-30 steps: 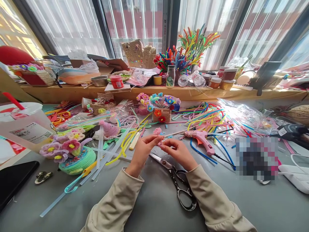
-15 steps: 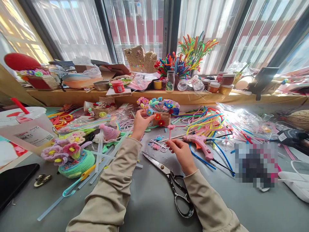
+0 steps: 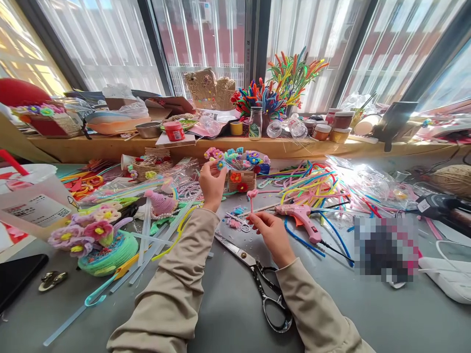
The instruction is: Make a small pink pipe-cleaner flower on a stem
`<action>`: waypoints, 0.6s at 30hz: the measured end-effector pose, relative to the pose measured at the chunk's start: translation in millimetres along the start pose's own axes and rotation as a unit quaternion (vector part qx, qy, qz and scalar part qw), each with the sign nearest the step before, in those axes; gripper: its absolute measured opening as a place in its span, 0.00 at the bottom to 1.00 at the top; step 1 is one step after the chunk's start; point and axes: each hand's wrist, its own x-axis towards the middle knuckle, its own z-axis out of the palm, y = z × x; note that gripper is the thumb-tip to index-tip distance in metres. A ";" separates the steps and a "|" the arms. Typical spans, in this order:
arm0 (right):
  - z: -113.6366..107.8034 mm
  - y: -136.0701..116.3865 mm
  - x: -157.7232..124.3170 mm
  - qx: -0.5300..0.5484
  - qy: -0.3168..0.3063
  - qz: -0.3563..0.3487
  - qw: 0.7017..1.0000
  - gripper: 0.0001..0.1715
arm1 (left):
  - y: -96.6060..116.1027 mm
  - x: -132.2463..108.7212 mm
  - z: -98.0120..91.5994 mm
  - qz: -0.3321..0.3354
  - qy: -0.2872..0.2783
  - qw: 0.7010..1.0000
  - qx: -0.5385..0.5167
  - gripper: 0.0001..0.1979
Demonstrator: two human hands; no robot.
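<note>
My left hand [image 3: 212,185] is closed at the left side of a small twine-wrapped box [image 3: 250,183], pinching at a blue pipe-cleaner flower [image 3: 221,164] among the bunch; its fingertips are partly hidden. Pink, blue and purple flowers fill the box, and an orange and a red flower [image 3: 242,188] decorate its front. In my right hand [image 3: 271,234], thumb and fingers grip the stem of a pink pipe-cleaner flower [image 3: 252,194], held upright in front of the box. Small scissors [image 3: 243,224] lie just left of that hand. Large black-handled scissors [image 3: 253,267] lie between my forearms.
A pink glue gun [image 3: 302,218] and a heap of pipe cleaners [image 3: 318,184] lie to the right. Glue sticks [image 3: 143,242], a green pot with crocheted-looking flowers [image 3: 110,252], a drink cup [image 3: 35,201] and a phone [image 3: 22,279] are at left. Jars line the sill [image 3: 217,147].
My left hand has drawn back leftward from the box front, its fingers now closer together at the flowers. My right hand still holds the pink flower. The view has shifted slightly.
</note>
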 end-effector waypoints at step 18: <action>-1.2 -2.9 -0.5 0.015 0.014 -0.004 1.000 0.18 | 7.7 15.7 9.7 -0.062 -0.039 0.992 -0.101 0.15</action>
